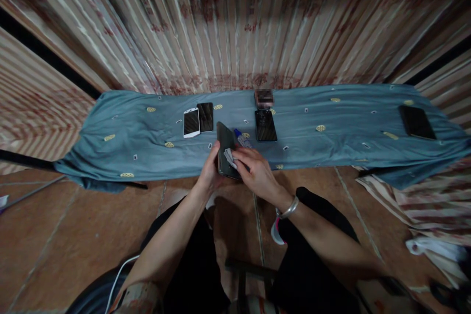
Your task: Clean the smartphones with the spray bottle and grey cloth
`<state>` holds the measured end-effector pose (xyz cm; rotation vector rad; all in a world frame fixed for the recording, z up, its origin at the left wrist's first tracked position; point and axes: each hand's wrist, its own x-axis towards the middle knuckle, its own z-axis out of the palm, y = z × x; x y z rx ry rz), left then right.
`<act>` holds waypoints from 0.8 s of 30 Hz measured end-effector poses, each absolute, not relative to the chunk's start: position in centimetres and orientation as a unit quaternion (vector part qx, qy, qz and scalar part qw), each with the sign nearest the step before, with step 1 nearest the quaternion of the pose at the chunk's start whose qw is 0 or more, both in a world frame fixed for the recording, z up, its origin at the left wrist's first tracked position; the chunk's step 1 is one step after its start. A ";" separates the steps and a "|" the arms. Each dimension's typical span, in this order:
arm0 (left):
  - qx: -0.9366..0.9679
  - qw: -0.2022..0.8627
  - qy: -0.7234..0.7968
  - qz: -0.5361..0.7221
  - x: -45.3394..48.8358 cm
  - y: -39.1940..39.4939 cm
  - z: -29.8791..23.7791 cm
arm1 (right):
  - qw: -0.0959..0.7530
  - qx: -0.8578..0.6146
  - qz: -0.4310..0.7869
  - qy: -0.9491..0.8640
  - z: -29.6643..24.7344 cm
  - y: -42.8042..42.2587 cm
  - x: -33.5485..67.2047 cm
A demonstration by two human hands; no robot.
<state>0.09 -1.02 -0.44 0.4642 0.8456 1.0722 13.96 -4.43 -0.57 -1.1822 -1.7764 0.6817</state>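
Observation:
My left hand (210, 167) grips a dark phone (224, 147) by its left edge, holding it tilted over the near edge of the blue cloth (147, 127). My right hand (255, 169), with a metal bangle at the wrist, presses a small pale wad of cloth or tissue (231, 157) against the phone's face, fingers closed on it. A small bottle with a blue cap (241, 138) lies on the cloth just beyond my right hand.
On the blue cloth lie a white phone (192, 122), a dark phone (205, 117) beside it, another dark phone (265, 125) in the middle and one (417, 121) at the far right. Striped curtains hang behind. Tiled floor lies below.

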 end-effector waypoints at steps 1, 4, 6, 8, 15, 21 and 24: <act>0.211 0.754 0.388 0.486 0.1 -1.0 -0.4 | 0.425 -0.476 0.241 -0.732 -0.5 -4.6 13.8; 0.211 0.760 0.389 0.475 -0.2 -1.0 -0.4 | 0.401 -0.472 0.177 -0.765 -0.6 -5.1 13.4; 0.204 0.765 0.390 0.471 -0.4 -1.0 -0.3 | 0.397 -0.463 0.162 -0.776 -0.7 -5.2 13.4; 0.191 0.767 0.395 0.468 -0.4 -1.1 -0.2 | 0.400 -0.453 0.163 -0.780 -0.7 -5.2 13.5; 0.160 0.774 0.403 0.462 -0.2 -1.3 0.0 | 0.393 -0.430 0.299 -0.756 0.1 -4.1 14.9; 0.146 0.761 0.406 0.484 0.1 -1.3 0.2 | 0.471 -0.445 0.366 -0.668 0.2 -3.3 15.7; 0.125 0.758 0.414 0.489 0.4 -1.3 0.1 | 0.506 -0.432 0.254 -0.703 0.3 -4.3 14.8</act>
